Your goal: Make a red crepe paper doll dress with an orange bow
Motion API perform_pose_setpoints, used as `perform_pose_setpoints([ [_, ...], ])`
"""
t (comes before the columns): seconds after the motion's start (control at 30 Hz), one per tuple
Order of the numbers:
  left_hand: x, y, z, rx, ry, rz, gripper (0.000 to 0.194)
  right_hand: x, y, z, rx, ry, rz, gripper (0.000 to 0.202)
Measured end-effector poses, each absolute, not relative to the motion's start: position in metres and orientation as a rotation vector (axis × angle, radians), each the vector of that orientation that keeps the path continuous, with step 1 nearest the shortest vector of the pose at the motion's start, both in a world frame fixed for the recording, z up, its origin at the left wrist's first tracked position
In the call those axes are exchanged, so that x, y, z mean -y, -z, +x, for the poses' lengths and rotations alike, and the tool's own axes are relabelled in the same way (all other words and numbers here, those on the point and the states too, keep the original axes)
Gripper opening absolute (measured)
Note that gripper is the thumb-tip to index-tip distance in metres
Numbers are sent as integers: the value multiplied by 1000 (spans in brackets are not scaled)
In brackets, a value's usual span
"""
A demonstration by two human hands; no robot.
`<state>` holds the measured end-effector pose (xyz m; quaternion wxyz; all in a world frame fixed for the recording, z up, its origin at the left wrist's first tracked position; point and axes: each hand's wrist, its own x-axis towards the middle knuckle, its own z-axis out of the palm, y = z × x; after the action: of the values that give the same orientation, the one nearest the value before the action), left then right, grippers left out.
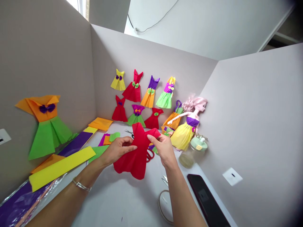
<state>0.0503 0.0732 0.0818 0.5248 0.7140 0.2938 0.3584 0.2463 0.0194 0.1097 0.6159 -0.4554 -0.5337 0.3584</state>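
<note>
A red dress-shaped piece (136, 157) hangs upright above the white table, held between both hands. My left hand (119, 149) pinches its left side near the waist, thumb in front. With thumb and fingers, my right hand (162, 146) grips the upper right corner, at the shoulder flap. Behind the red piece, scissors with red handles (150, 155) lie partly hidden. A second, dark-handled pair of scissors (129, 132) is partly covered too.
Small colourful dresses (132, 91) line the back panel. A pink-haired doll (184, 132) leans at the right, by a jar (187, 159). A black phone (205, 200) lies at the right edge. Yellow (62, 168) and purple strips lie left. A hoop (161, 206) is near my right forearm.
</note>
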Motion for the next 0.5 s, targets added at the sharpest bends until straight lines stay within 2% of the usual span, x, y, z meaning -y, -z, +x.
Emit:
perform_pose_setpoints([
  [0.5,-69,-85,51,-659,-748,1631,31,-21,-111,255,1180,-687,-1076,21],
])
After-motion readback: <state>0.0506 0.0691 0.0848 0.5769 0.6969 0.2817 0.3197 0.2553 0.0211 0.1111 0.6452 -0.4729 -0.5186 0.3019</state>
